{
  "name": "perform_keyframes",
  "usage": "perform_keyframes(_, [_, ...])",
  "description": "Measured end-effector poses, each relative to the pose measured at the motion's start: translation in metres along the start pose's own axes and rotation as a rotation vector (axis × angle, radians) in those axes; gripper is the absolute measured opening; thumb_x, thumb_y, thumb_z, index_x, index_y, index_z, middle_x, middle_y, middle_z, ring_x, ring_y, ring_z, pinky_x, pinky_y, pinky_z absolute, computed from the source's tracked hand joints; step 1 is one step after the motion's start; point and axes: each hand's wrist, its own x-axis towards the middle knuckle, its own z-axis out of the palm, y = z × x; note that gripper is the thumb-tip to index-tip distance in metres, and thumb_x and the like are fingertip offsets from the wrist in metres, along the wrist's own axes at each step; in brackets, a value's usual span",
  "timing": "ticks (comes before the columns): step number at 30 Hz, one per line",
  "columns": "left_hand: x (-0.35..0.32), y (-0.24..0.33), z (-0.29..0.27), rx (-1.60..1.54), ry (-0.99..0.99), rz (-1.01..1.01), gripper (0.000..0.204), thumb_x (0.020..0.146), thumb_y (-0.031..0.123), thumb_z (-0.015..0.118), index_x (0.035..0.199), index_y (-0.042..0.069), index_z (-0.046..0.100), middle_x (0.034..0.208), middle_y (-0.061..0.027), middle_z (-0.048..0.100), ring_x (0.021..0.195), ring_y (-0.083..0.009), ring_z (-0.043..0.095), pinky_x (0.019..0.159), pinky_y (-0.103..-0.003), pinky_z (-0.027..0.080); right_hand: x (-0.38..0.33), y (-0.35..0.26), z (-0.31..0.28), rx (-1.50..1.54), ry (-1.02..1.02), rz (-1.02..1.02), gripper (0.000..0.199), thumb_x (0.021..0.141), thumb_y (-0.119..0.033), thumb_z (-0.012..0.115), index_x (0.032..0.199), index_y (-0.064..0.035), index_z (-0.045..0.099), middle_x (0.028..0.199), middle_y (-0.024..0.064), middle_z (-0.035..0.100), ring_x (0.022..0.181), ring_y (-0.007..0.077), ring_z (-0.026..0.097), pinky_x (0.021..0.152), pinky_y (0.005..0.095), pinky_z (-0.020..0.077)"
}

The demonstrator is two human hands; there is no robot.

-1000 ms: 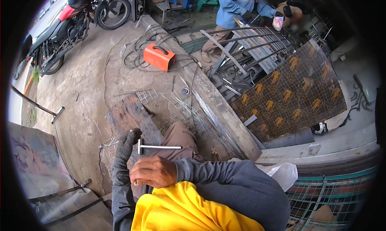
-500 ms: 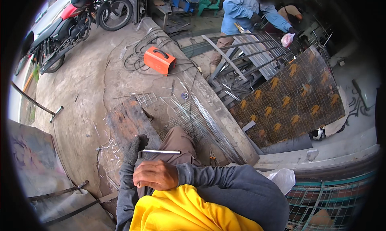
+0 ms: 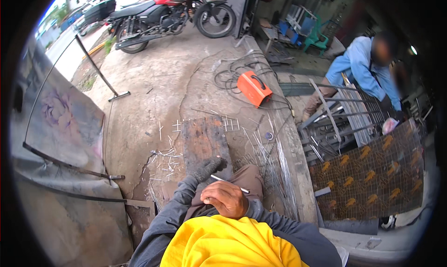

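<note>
My left hand (image 3: 208, 168), in a dark grey glove, lies at the near end of a worn wooden board (image 3: 205, 141). Its fingers look curled, but what they grip is hidden. Closer to me, my bare right hand (image 3: 226, 199) is closed with its knuckles up; what sits inside it cannot be made out. A thin silvery rod (image 3: 231, 184) with a dark end slants across just beyond the right knuckles, its far end close to the glove. Which hand holds it, I cannot tell. My knee (image 3: 249, 178) in brown trousers is beside the board.
Short cut rods (image 3: 165, 162) litter the ground left of the board. Long thin rods (image 3: 279, 174) lie along the concrete ledge (image 3: 298, 169) at right. An orange welding machine (image 3: 254, 89) with cables stands ahead. A person (image 3: 363, 67) bends over a metal frame (image 3: 347, 113); a motorcycle (image 3: 170, 18) is parked behind.
The view has swung left, so the surroundings appear farther right. The rod, level before, now slopes down to the right, and the right hand sits closer to it. The other person bends lower.
</note>
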Motion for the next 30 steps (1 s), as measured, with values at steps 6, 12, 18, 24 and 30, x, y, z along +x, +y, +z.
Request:
perform_keyframes(6, [-0.024,0.014,0.008,0.197,-0.106,-0.205,0.039,0.104,0.016,0.031,0.135,0.015,0.054,0.135,-0.0053,0.054,0.122,-0.0179,0.049,0.106,-0.024,0.033,-0.006,-0.003,0.004,0.017,-0.052,-0.047,0.006,0.085,-0.004,0.066,0.089,-0.0013,0.061,0.082,0.0107,0.067,0.076,0.0278,0.066,0.069,0.0343,0.0533])
perform_keyframes(12, [0.003,-0.024,-0.02,0.055,-0.077,-0.073,0.045,0.102,0.037,0.041,0.121,0.002,0.061,0.11,-0.0085,0.066,0.098,-0.0186,0.06,0.094,-0.031,0.046,0.003,-0.005,0.006,-0.01,-0.046,-0.001,0.003,0.088,-0.005,0.063,0.09,-0.0021,0.061,0.084,0.0098,0.067,0.077,0.0275,0.066,0.07,0.0353,0.0531])
perform_keyframes(18, [-0.008,-0.018,-0.009,0.309,-0.005,0.017,0.04,0.101,0.034,0.043,0.125,0.007,0.06,0.112,-0.0087,0.066,0.095,-0.0175,0.06,0.09,-0.031,0.047,0.006,0.002,0.006,-0.016,-0.068,0.0,0.004,0.09,-0.006,0.061,0.09,-0.002,0.061,0.083,0.0094,0.067,0.077,0.0273,0.066,0.07,0.0351,0.0533])
perform_keyframes(24, [-0.001,-0.024,-0.006,0.003,-0.114,-0.142,0.049,0.102,0.044,0.04,0.122,0.006,0.062,0.109,-0.01,0.067,0.096,-0.0188,0.06,0.093,-0.031,0.045,-0.001,-0.002,0.009,0.005,-0.102,-0.041,0.003,0.089,-0.006,0.061,0.089,-0.0031,0.061,0.082,0.0085,0.067,0.076,0.027,0.067,0.071,0.0343,0.054])
perform_keyframes(30, [0.001,-0.013,-0.024,0.043,-0.068,-0.064,0.054,0.101,0.048,0.038,0.117,0.005,0.065,0.103,-0.011,0.068,0.093,-0.0191,0.061,0.092,-0.032,0.046,0.01,0.002,0.012,0.028,-0.102,-0.028,0.004,0.09,-0.008,0.061,0.089,-0.0032,0.061,0.084,0.0083,0.066,0.077,0.0266,0.067,0.07,0.0354,0.0535])
